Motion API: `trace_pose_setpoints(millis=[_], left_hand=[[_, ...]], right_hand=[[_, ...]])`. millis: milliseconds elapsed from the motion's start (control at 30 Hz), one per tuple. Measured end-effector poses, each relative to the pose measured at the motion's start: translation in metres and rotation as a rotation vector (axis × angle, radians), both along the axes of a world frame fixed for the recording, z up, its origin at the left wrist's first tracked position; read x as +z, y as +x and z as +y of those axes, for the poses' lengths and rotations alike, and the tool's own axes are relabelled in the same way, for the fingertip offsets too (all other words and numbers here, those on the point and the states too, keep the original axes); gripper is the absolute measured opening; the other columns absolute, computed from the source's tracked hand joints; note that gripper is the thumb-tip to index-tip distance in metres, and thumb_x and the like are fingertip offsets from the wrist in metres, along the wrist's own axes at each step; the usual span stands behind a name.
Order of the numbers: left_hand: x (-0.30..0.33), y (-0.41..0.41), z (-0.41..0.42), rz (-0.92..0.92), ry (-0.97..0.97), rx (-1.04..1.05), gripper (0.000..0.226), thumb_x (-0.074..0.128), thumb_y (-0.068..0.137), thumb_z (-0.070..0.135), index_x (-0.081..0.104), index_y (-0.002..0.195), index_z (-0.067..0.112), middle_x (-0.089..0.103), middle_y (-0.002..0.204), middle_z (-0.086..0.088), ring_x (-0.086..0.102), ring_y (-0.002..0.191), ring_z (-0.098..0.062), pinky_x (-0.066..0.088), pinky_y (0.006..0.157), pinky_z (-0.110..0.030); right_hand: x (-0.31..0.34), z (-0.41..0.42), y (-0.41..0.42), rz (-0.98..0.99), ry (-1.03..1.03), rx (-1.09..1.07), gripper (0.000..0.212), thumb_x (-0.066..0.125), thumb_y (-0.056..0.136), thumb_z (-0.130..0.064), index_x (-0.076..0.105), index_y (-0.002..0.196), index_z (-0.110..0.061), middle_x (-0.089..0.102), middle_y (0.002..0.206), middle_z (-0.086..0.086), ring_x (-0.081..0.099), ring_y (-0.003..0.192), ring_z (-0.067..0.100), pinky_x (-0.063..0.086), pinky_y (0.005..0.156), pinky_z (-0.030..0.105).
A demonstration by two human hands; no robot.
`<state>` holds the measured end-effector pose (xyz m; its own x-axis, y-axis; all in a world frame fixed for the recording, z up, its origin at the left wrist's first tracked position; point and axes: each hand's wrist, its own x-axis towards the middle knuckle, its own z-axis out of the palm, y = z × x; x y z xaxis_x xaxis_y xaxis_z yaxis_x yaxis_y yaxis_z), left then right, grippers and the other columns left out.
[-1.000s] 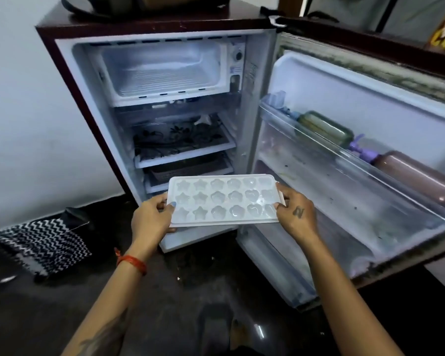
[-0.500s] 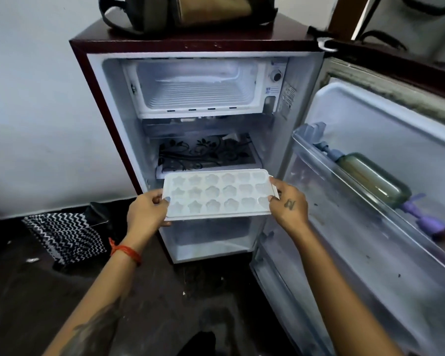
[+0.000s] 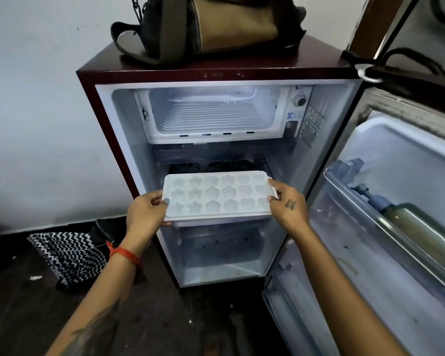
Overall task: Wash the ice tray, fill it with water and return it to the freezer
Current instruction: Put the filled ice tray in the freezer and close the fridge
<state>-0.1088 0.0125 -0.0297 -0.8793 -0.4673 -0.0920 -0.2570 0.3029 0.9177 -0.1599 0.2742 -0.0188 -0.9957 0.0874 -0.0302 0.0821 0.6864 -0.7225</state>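
Observation:
I hold a white ice tray (image 3: 217, 195) with star and heart shaped cells level in front of the open small fridge (image 3: 216, 73). My left hand (image 3: 145, 213) grips its left short end and my right hand (image 3: 288, 205) grips its right end. The tray hangs at the height of the middle shelf, below the freezer compartment (image 3: 211, 111). That compartment stands open at the top of the fridge, with a ribbed white inside and nothing in it. Whether the cells hold water I cannot tell.
The fridge door (image 3: 396, 227) swings open to the right, with a green bottle (image 3: 421, 229) in its rack. A bag (image 3: 203, 24) sits on top of the fridge. A zigzag-patterned cloth (image 3: 67, 255) lies on the dark floor at the left, against the wall.
The view has risen and drawn closer to the fridge front. The tray, still held at both ends, now sits higher against the fridge, nearer the freezer compartment.

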Motion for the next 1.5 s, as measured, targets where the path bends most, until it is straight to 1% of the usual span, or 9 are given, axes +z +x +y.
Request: trace_pose_setpoints(millis=[167,333,500,700,933,1033,1133,1400,1500], left_hand=[[0.005,-0.03,-0.009,0.062,-0.008,0.034,0.023,0.056,0.092,0.008,0.068,0.112,0.007,0.063,0.078,0.005,0.064,0.083,-0.027,0.056,0.081,-0.049],[0.008,-0.055,-0.016,0.131,0.025,0.037,0.023,0.063,0.089,0.011,0.069,0.111,0.009,0.07,0.09,-0.006,0.068,0.082,-0.025,0.057,0.082,-0.045],[0.018,-0.082,-0.015,0.209,0.035,0.057,0.023,0.064,0.089,0.01,0.066,0.112,0.006,0.068,0.093,-0.007,0.066,0.063,-0.002,0.051,0.055,-0.014],[0.026,-0.123,-0.021,0.194,0.051,0.106,0.031,0.068,0.085,0.014,0.066,0.114,0.003,0.07,0.102,-0.014,0.068,0.085,-0.028,0.056,0.084,-0.039],[0.035,-0.171,-0.027,0.198,-0.006,0.161,0.023,0.07,0.083,0.014,0.071,0.105,0.009,0.07,0.104,-0.011,0.069,0.092,-0.031,0.056,0.085,-0.041],[0.036,-0.188,-0.026,0.194,-0.096,0.191,0.02,0.068,0.084,0.016,0.073,0.102,0.01,0.071,0.106,-0.011,0.065,0.103,-0.028,0.052,0.091,-0.034],[0.036,-0.203,-0.027,0.205,-0.141,0.208,0.018,0.063,0.086,0.013,0.074,0.101,0.008,0.071,0.106,-0.013,0.064,0.106,-0.026,0.049,0.09,-0.025],[0.033,-0.235,-0.031,0.247,-0.254,0.244,0.021,0.061,0.087,0.018,0.075,0.099,0.008,0.071,0.103,-0.019,0.063,0.103,-0.033,0.047,0.082,-0.03],[0.032,-0.243,-0.03,0.25,-0.244,0.263,0.021,0.061,0.088,0.017,0.073,0.102,0.007,0.07,0.107,-0.019,0.062,0.105,-0.033,0.044,0.082,-0.026]], right_hand=[[0.001,-0.009,-0.035,0.015,0.004,-0.002,0.048,0.052,0.09,-0.008,0.051,0.136,-0.022,0.061,0.128,0.009,0.058,0.111,0.029,0.046,0.093,0.032],[0.01,-0.013,-0.067,0.071,0.002,-0.013,0.046,0.053,0.089,-0.007,0.053,0.134,-0.019,0.061,0.128,0.009,0.059,0.109,0.026,0.039,0.085,0.019],[0.021,-0.016,-0.097,0.114,-0.033,-0.022,0.045,0.055,0.087,-0.006,0.057,0.131,-0.016,0.06,0.129,0.011,0.053,0.122,0.027,0.039,0.103,0.028],[0.027,-0.022,-0.141,0.131,-0.094,-0.025,0.045,0.054,0.085,-0.004,0.059,0.129,-0.015,0.062,0.127,0.01,0.055,0.12,0.026,0.04,0.105,0.03],[0.028,-0.034,-0.192,0.137,-0.114,-0.026,0.041,0.054,0.088,-0.005,0.059,0.127,-0.013,0.06,0.13,0.008,0.054,0.121,0.025,0.04,0.105,0.028],[0.025,-0.038,-0.209,0.151,-0.231,-0.058,0.037,0.054,0.087,-0.003,0.062,0.122,-0.011,0.061,0.128,0.007,0.055,0.12,0.02,0.038,0.096,0.013],[0.024,-0.042,-0.226,0.167,-0.231,-0.057,0.035,0.051,0.089,-0.005,0.063,0.121,-0.01,0.06,0.129,0.006,0.053,0.122,0.019,0.035,0.097,0.012],[0.02,-0.053,-0.269,0.246,-0.1,-0.001,0.033,0.048,0.091,-0.006,0.065,0.119,-0.008,0.062,0.127,0.01,0.052,0.123,0.022,0.033,0.094,0.013],[0.015,-0.054,-0.281,0.252,-0.077,0.021,0.025,0.047,0.089,-0.006,0.069,0.088,-0.018,0.068,0.1,0.003,0.056,0.118,0.027,0.035,0.074,0.009]])
